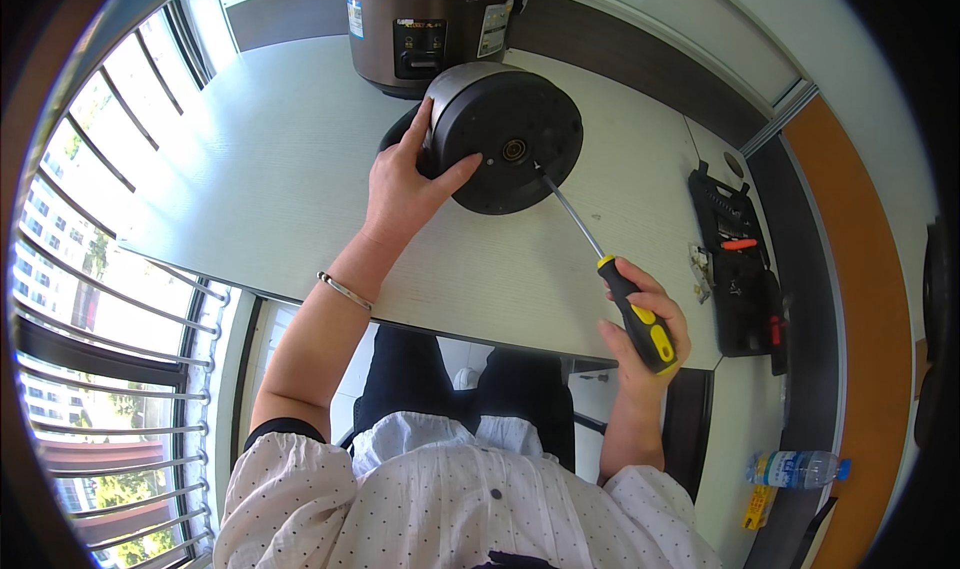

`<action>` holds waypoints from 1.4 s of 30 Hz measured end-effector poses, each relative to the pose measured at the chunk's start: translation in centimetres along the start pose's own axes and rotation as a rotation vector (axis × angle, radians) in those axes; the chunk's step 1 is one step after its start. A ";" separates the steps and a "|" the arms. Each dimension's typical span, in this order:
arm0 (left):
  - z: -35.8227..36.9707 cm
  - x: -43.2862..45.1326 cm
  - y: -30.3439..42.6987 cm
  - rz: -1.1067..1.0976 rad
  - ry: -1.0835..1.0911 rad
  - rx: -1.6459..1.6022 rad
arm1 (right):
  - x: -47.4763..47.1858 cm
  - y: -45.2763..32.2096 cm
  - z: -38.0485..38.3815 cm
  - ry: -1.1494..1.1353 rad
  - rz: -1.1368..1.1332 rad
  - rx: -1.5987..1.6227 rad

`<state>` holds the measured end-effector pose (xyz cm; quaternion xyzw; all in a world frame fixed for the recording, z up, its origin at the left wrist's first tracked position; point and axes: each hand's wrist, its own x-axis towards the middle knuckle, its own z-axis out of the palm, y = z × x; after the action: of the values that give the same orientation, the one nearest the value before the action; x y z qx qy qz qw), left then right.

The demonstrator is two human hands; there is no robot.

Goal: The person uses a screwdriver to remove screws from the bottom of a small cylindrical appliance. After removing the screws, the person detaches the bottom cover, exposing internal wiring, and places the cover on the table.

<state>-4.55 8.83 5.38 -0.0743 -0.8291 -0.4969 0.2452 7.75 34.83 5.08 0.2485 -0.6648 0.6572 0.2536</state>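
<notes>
An electric kettle with a metal body and a round black base lies on its side on the pale table. Its underside, with a ringed connector at the centre, is turned towards me. My left hand steadies the kettle from the left, the thumb pressed on the base beside a small screw. In my right hand is a screwdriver with a black and yellow handle. Its shaft slants up to the left, and the tip meets the base just right of the connector. Whether a screw sits under the tip cannot be seen.
Behind the kettle stands a brown rice cooker. An open black tool case lies on the right, with a small clear bag beside it. Farther down are a water bottle and a yellow packet. A barred window borders the left.
</notes>
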 end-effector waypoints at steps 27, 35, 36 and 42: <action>0.4 -1.3 0.2 0.115 -0.010 0.337 | -2.8 -2.6 -4.1 -0.126 0.085 -0.459; -0.5 -3.0 0.0 0.128 0.011 0.439 | -3.8 -1.6 -5.2 0.089 0.200 -0.081; -0.6 -3.3 0.1 0.158 0.023 0.467 | -4.0 -1.3 -5.3 0.104 0.190 -0.048; 0.1 -6.2 4.6 0.819 0.181 0.502 | -4.4 -1.7 -6.5 0.127 0.218 0.015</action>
<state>2.48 11.94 6.05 -0.2895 -0.8013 -0.1487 0.5020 12.25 41.28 3.45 0.1344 -0.6655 0.7003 0.2205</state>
